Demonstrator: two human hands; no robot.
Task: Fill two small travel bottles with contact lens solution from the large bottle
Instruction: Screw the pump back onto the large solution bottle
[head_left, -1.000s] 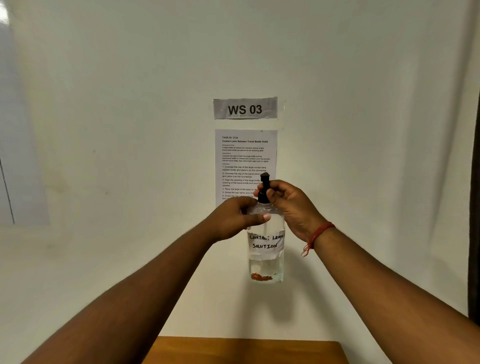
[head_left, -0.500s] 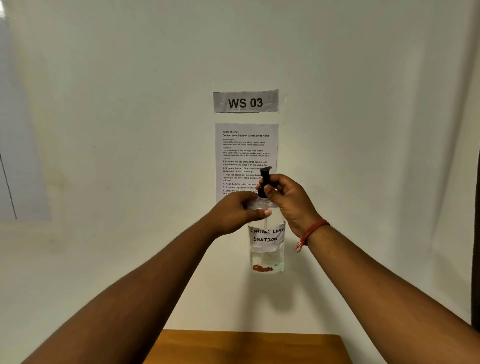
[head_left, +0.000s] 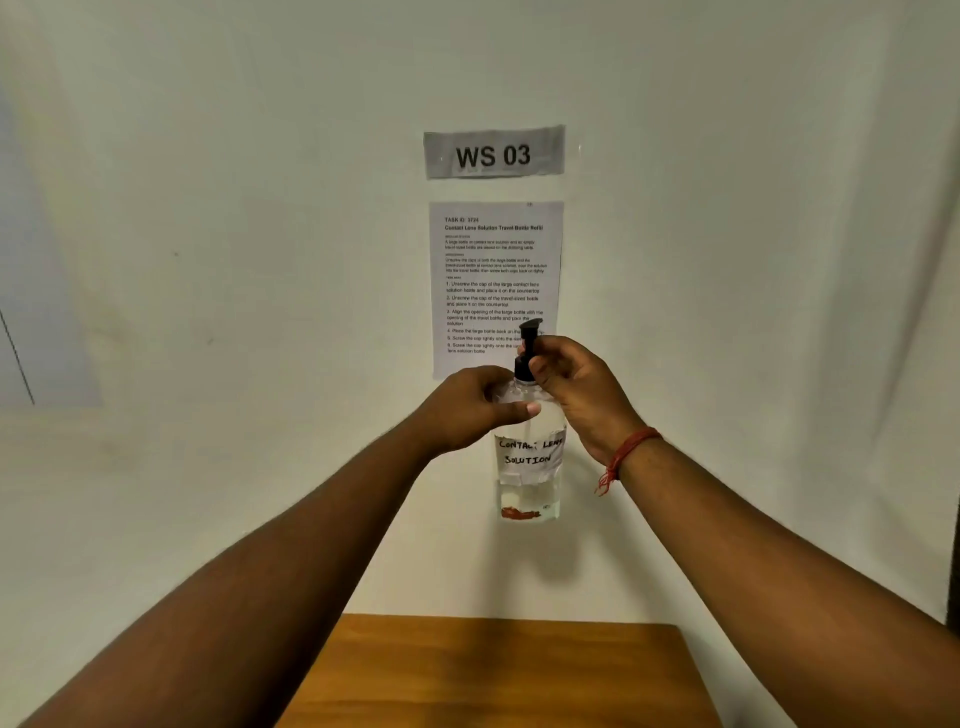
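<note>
Here my left hand (head_left: 470, 410) wraps the shoulder of the large bottle (head_left: 530, 462), held upright in the air well above the tabletop (head_left: 498, 670), and should grip firmly so the body cannot spin. To its right, my right hand (head_left: 576, 389) pinches the black pump cap (head_left: 525, 353), which I'd twist squarely to unscrew; both arms reach forward, wrists level.

The large bottle (head_left: 530, 447) is clear, with a black pump cap (head_left: 525, 353), a white label (head_left: 530, 453) hand-lettered in black, and a rust-red smear near its base. A red thread bracelet (head_left: 626, 453) circles the right wrist. The tabletop (head_left: 498, 670) is warm orange-brown wood, the wall (head_left: 208, 208) off-white, with a grey sign (head_left: 493, 153) printed in black and a white sheet (head_left: 493, 260) of black text.
</note>
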